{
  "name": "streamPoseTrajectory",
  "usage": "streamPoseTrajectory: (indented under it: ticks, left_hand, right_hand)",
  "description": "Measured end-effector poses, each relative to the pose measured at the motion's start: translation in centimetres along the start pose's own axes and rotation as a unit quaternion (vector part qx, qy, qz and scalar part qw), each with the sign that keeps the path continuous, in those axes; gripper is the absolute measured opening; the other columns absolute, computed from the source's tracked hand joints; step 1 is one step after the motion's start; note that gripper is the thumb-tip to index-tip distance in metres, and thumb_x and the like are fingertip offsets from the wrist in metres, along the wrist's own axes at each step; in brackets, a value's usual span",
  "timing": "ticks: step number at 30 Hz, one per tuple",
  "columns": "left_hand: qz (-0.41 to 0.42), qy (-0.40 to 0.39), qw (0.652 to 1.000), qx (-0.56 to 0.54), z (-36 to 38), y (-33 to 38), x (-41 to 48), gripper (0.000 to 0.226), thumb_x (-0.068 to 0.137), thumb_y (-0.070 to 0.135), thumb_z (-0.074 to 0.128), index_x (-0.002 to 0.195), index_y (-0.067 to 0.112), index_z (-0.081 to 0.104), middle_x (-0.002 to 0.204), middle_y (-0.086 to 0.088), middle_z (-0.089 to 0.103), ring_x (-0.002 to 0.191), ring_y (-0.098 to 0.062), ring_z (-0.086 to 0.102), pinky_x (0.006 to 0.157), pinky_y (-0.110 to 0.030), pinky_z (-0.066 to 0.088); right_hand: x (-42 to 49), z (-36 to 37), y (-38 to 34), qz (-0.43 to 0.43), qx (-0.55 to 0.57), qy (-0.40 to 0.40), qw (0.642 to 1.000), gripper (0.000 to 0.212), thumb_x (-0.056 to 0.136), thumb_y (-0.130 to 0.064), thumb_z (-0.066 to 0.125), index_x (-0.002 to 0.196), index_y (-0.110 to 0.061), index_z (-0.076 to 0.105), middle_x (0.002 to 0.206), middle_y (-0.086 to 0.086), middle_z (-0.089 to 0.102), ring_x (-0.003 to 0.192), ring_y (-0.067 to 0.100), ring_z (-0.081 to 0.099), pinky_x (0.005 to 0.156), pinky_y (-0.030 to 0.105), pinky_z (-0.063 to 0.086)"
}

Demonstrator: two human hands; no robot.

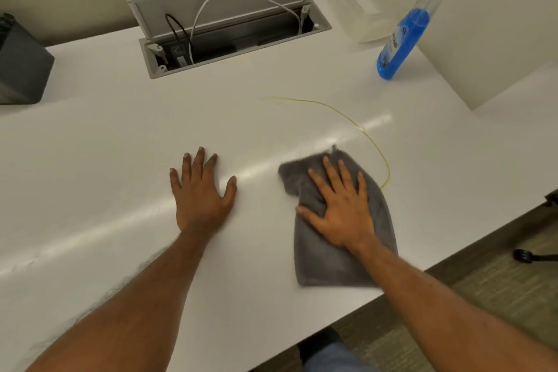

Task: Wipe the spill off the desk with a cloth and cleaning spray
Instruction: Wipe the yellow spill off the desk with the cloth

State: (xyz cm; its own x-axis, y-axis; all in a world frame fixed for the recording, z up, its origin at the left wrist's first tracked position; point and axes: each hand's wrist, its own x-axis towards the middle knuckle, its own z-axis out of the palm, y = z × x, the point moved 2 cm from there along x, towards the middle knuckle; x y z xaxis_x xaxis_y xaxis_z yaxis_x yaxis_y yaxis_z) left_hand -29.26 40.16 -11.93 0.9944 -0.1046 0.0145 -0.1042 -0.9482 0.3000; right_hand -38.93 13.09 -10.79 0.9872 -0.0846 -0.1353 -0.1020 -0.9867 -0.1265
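Note:
A grey cloth lies flat on the white desk, slightly blurred at its edges. My right hand presses down on the cloth with fingers spread. A thin yellowish curved line of spill arcs from the desk's middle round to the cloth's right edge. My left hand rests palm-down on the bare desk to the left of the cloth, fingers apart, holding nothing. A spray bottle with blue liquid and a blue trigger head stands at the back right.
An open cable hatch with a raised lid and cords sits at the back centre. A clear plastic container stands behind the bottle. A dark box is at the far left. The desk edge runs along the lower right, above carpet.

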Motion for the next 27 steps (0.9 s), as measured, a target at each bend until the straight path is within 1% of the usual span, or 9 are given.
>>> streamPoseTrajectory:
  ticks: [4, 7, 9, 12, 15, 17, 22, 25, 27]
  left_hand:
    - [0.004, 0.004, 1.000, 0.006, 0.0, 0.1, 0.1, 0.065, 0.092, 0.057, 0.038, 0.146, 0.021, 0.038, 0.162, 0.000, 0.024, 0.152, -0.024, 0.012, 0.122, -0.052, 0.005]
    - [0.002, 0.002, 1.000, 0.011, 0.1, 0.1, 0.1, 0.066, 0.091, 0.057, 0.037, 0.146, 0.020, 0.039, 0.162, -0.001, 0.025, 0.152, -0.025, 0.012, 0.122, -0.051, 0.005]
    - [0.004, -0.003, 1.000, 0.015, 0.1, 0.1, -0.1, 0.066, 0.092, 0.057, 0.035, 0.147, 0.020, 0.038, 0.162, 0.000, 0.024, 0.152, -0.025, 0.012, 0.122, -0.052, 0.005]
    - [0.002, -0.010, 1.000, 0.018, 0.0, 0.0, -0.1, 0.067, 0.092, 0.058, 0.034, 0.148, 0.021, 0.036, 0.163, 0.000, 0.022, 0.152, -0.024, 0.009, 0.122, -0.051, 0.004]
    - [0.005, -0.010, 1.000, 0.019, -0.1, 0.1, -0.1, 0.068, 0.092, 0.058, 0.032, 0.147, 0.019, 0.037, 0.163, -0.001, 0.023, 0.152, -0.026, 0.011, 0.121, -0.052, 0.005]
    - [0.007, -0.009, 1.000, 0.019, -0.1, 0.3, 0.0, 0.068, 0.091, 0.058, 0.033, 0.146, 0.018, 0.038, 0.162, -0.003, 0.025, 0.151, -0.028, 0.012, 0.121, -0.054, 0.006]
    - [0.010, -0.004, 1.000, 0.008, -0.3, 0.3, 0.3, 0.068, 0.089, 0.056, 0.037, 0.144, 0.017, 0.039, 0.160, -0.005, 0.027, 0.150, -0.030, 0.015, 0.120, -0.055, 0.008]
    - [0.009, -0.007, 1.000, 0.005, -0.2, 0.5, 0.7, 0.069, 0.086, 0.057, 0.040, 0.143, 0.018, 0.040, 0.159, -0.004, 0.028, 0.149, -0.031, 0.015, 0.118, -0.055, 0.007]
    - [0.025, -0.014, 1.000, 0.008, -0.1, 0.9, 1.9, 0.072, 0.084, 0.060, 0.039, 0.143, 0.018, 0.041, 0.159, -0.004, 0.028, 0.149, -0.031, 0.017, 0.118, -0.054, 0.010]
  right_hand:
    - [7.7, -1.3, 1.9, 0.035, 0.006, -0.001, 0.999, 0.084, 0.084, -0.082, 0.024, 0.155, -0.039, 0.013, 0.167, -0.006, -0.001, 0.154, 0.022, -0.004, 0.121, 0.059, 0.001]
    - [9.9, -1.4, 2.0, 0.033, 0.004, -0.014, 0.999, 0.086, 0.084, -0.084, 0.021, 0.156, -0.038, 0.010, 0.167, -0.005, -0.003, 0.154, 0.024, -0.005, 0.121, 0.059, 0.000]
    - [7.9, -0.9, 1.9, 0.020, 0.005, -0.009, 1.000, 0.085, 0.085, -0.082, 0.019, 0.157, -0.036, 0.008, 0.167, -0.004, -0.002, 0.154, 0.025, -0.004, 0.121, 0.059, 0.003]
    - [1.2, -0.4, 3.0, -0.006, -0.010, 0.006, 1.000, 0.082, 0.089, -0.078, 0.021, 0.157, -0.035, 0.008, 0.167, -0.002, -0.002, 0.154, 0.025, 0.000, 0.121, 0.058, 0.010]
    - [-4.5, 0.0, 5.2, -0.004, -0.014, -0.011, 1.000, 0.083, 0.089, -0.080, 0.022, 0.157, -0.037, 0.005, 0.167, -0.004, -0.007, 0.154, 0.021, -0.007, 0.121, 0.057, 0.009]
    - [-4.6, -0.2, 6.3, 0.007, -0.008, -0.010, 1.000, 0.085, 0.086, -0.082, 0.026, 0.156, -0.039, 0.007, 0.167, -0.006, -0.006, 0.154, 0.019, -0.007, 0.121, 0.058, 0.007]
    - [3.6, -1.3, 7.1, 0.075, 0.006, 0.010, 0.997, 0.085, 0.084, -0.084, 0.025, 0.155, -0.041, 0.010, 0.167, -0.005, -0.001, 0.154, 0.023, -0.004, 0.121, 0.059, 0.003]
    - [8.5, -1.6, 6.7, 0.085, 0.014, 0.009, 0.996, 0.088, 0.082, -0.086, 0.022, 0.156, -0.038, 0.011, 0.167, -0.002, -0.001, 0.153, 0.026, -0.005, 0.121, 0.059, 0.001]
    - [10.5, -1.6, 5.2, 0.079, 0.010, 0.011, 0.997, 0.090, 0.082, -0.086, 0.022, 0.156, -0.036, 0.013, 0.167, 0.001, -0.001, 0.153, 0.029, -0.004, 0.121, 0.060, 0.001]
